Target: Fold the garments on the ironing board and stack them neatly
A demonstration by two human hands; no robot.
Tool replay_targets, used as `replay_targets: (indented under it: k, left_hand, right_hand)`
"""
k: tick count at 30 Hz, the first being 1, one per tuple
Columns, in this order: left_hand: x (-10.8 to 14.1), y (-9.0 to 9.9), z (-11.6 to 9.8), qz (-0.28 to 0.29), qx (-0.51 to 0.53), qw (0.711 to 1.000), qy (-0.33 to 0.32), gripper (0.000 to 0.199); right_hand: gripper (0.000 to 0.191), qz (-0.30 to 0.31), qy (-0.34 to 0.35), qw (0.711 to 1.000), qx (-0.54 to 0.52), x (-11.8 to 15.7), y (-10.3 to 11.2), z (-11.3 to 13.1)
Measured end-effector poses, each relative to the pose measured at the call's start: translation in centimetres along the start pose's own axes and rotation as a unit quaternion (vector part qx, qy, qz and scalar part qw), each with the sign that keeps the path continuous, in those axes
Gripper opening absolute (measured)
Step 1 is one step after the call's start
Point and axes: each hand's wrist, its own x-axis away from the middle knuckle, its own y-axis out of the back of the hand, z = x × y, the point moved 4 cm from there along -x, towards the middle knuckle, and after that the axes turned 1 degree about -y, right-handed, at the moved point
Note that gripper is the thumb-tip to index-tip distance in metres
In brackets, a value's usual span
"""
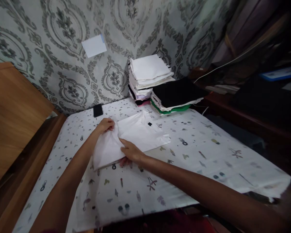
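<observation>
A white T-shirt (133, 131) lies partly folded on the patterned cloth, its black neck label facing up at the right end. My left hand (106, 125) pinches the far edge of its folded part, fingers closed on the fabric. At the near edge, my right hand (131, 152) grips the same fold, thumb on top and fingers partly hidden beneath. Between the two hands the fabric is slightly raised and creased.
Behind the shirt stand a tall stack of folded white clothes (150, 69) and a lower stack topped with black cloth (177, 92). A black phone (98, 110) lies at the far left of the printed tablecloth (196, 168). Wooden furniture (14, 119) borders the left side.
</observation>
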Motion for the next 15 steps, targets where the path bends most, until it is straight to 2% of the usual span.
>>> replay_targets:
  k: [3, 6, 11, 15]
  left_hand:
    - [-0.2, -0.8, 0.2, -0.013, -0.01, 1.0, -0.001, 0.017]
    - [-0.3, -0.7, 0.3, -0.02, -0.012, 1.0, -0.002, 0.022]
    - [-0.1, 0.1, 0.5, -0.032, -0.001, 0.999, -0.013, 0.025]
    - [-0.1, 0.0, 0.6, -0.044, -0.019, 0.999, -0.021, 0.024]
  right_hand:
    - [0.073, 0.013, -0.03, 0.999, -0.022, -0.4, 0.1, -0.5]
    - [0.073, 0.027, -0.037, 0.999, -0.029, -0.6, 0.1, -0.6]
    - [0.066, 0.031, -0.03, 0.999, -0.007, -0.3, 0.0, -0.3]
    - [0.065, 0.03, -0.013, 0.999, 0.014, -0.2, 0.0, -0.2]
